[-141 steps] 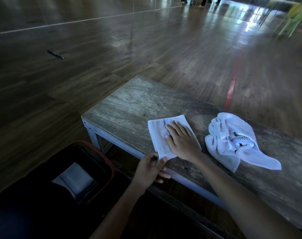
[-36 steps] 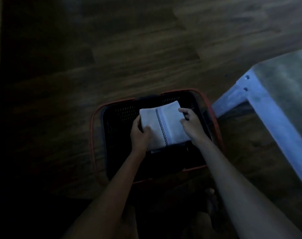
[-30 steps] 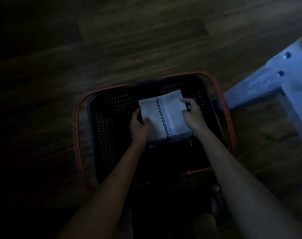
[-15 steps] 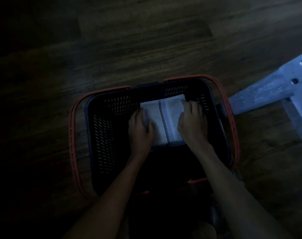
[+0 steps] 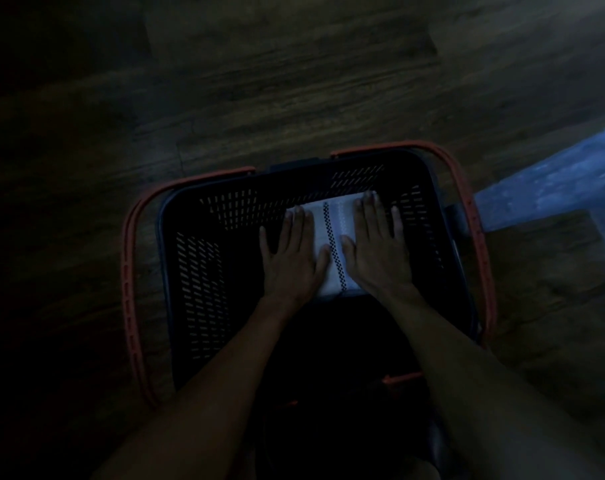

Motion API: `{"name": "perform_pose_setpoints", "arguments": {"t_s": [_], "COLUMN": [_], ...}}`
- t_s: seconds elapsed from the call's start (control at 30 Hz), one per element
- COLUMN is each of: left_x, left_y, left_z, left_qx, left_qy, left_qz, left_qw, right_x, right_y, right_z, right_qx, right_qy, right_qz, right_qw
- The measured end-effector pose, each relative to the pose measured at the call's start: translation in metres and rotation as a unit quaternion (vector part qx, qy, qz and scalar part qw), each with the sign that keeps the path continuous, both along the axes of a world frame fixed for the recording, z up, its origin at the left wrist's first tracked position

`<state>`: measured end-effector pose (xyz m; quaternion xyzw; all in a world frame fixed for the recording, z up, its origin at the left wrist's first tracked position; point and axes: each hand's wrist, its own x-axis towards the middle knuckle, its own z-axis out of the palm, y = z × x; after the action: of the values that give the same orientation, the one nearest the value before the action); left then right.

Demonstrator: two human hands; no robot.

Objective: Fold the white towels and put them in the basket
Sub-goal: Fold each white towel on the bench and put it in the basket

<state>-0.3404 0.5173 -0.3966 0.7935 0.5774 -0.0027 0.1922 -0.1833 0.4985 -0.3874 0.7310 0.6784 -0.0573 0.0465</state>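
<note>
Both hands lie flat inside the basket. The left hand (image 5: 290, 258) is palm down, fingers straight and a little fanned, pressing on the left part of a folded white towel (image 5: 339, 220). The right hand (image 5: 377, 251) does the same on the right part, its fingers stretched out and reaching the towel's far edge. Neither hand is curled round or pinching anything. The thumbs point inward toward each other, leaving a strip of cloth bare between them. A dark checkered stripe (image 5: 333, 251) runs down that strip from the far edge to the near edge.

The towel lies in the black basket (image 5: 204, 271), close against its far wall and somewhat nearer the right wall than the left. Whether anything lies under it I cannot tell, as the hands cover most of it and the light is dim. The basket's walls are pierced with rows of small slots. Two red handles (image 5: 129, 289) are folded down outside the rim, one along the left side and one along the right. The near part of the basket is lost in shadow beneath the two bare forearms (image 5: 225, 375).

The basket stands on a dark wooden floor (image 5: 294, 81). Just off its right side, a pale, worn bench frame (image 5: 553, 188) comes in from the right edge of the view, near the right handle.
</note>
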Motion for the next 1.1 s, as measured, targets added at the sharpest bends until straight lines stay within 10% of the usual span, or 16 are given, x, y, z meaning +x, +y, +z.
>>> {"name": "perform_pose_setpoints", "arguments": {"t_s": [0.5, 1.1], "left_x": [-0.037, 0.050], "left_y": [-0.002, -0.128], "left_z": [0.206, 0.467], "left_qx": [0.106, 0.310], "left_qy": [-0.029, -0.075], "left_qz": [-0.077, -0.288], "left_qw": [0.991, 0.903], "right_x": [-0.016, 0.038], "right_y": [-0.034, -0.233], "right_z": [0.214, 0.473], "right_qx": [0.060, 0.187], "right_qy": [0.044, -0.003], "right_qz": [-0.002, -0.218], "right_qw": [0.997, 0.958]}}
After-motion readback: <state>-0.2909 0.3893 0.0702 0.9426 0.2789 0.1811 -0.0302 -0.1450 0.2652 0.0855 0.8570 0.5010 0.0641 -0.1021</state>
